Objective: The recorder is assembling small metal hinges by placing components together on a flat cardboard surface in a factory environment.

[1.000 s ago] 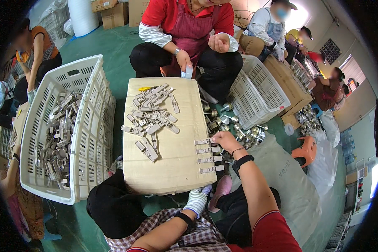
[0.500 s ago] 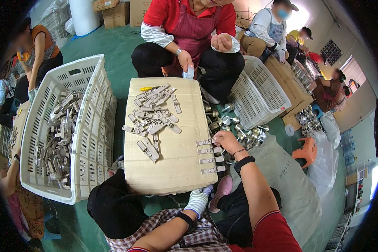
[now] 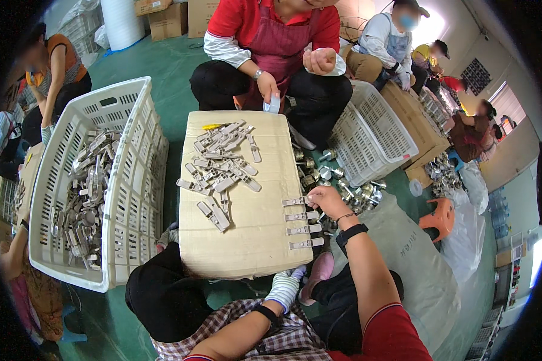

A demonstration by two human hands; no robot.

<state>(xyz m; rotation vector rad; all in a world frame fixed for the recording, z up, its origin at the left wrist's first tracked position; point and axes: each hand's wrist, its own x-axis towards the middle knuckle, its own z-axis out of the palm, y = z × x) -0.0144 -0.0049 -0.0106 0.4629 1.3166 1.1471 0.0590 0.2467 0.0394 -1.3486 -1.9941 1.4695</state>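
Observation:
A cardboard box (image 3: 247,240) serves as a work surface. A loose pile of grey metal latch pieces (image 3: 220,168) lies on its far half. Several more latch pieces (image 3: 301,230) lie in a neat row along its right edge. My right hand (image 3: 326,200), with a black watch on the wrist, pinches the end of the top latch piece (image 3: 296,201) of that row. My left hand (image 3: 285,287) wears a striped white glove and sits low at the box's near edge; its fingers are hidden.
A white plastic crate (image 3: 126,180) of grey metal parts stands left of the box; another white crate (image 3: 373,138) stands to the right. Small shiny round metal parts (image 3: 343,180) litter the floor between. A person in red (image 3: 271,60) sits opposite, others around. An orange stool (image 3: 439,216) stands at the right.
My right hand has stayed at the top of the row, shifting only slightly. The hand of the person opposite has dropped a little toward the box's far edge.

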